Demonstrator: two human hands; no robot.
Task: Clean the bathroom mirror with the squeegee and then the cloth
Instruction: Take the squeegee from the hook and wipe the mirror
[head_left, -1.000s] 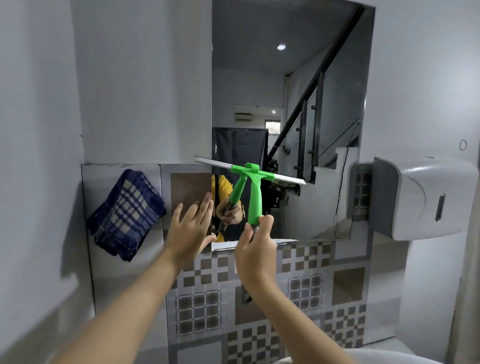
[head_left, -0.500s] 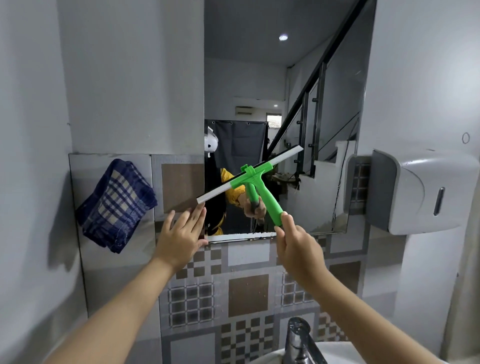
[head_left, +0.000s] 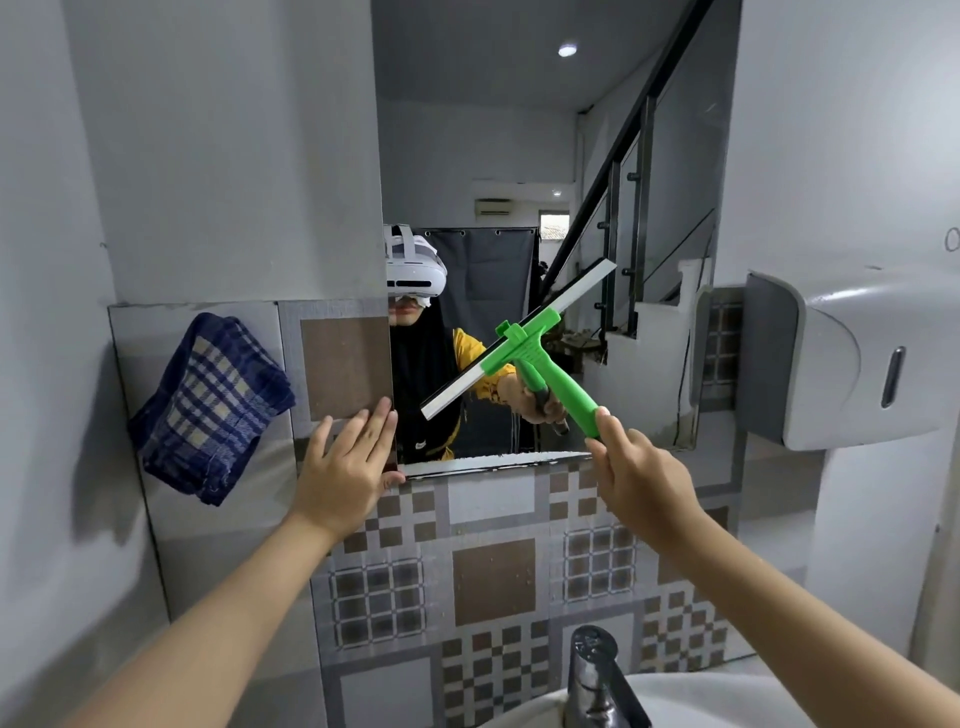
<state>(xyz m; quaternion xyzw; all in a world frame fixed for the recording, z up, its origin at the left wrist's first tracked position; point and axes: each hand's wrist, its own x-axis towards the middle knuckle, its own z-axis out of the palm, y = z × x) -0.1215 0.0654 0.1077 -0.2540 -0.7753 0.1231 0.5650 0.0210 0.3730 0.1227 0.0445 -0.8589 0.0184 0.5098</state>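
Note:
A tall frameless mirror (head_left: 519, 130) hangs on the wall ahead. My right hand (head_left: 636, 475) grips the handle of a green squeegee (head_left: 540, 353), whose white blade lies tilted on the lower glass, its right end higher. My left hand (head_left: 345, 467) rests flat with fingers spread at the mirror's lower left corner, on the tiles and the glass edge. A blue checked cloth (head_left: 208, 410) hangs on the wall to the left of that hand.
A white dispenser (head_left: 852, 358) juts from the right wall, close to the mirror's right edge. Below, a chrome tap (head_left: 597, 675) and a white basin rim (head_left: 691, 696) sit near my arms. Patterned tiles (head_left: 493, 571) cover the wall under the mirror.
The squeegee blade went from nearly level to steeply tilted, right end up. My right hand shifted rightward on the handle. The view dropped, bringing the tap and basin into sight.

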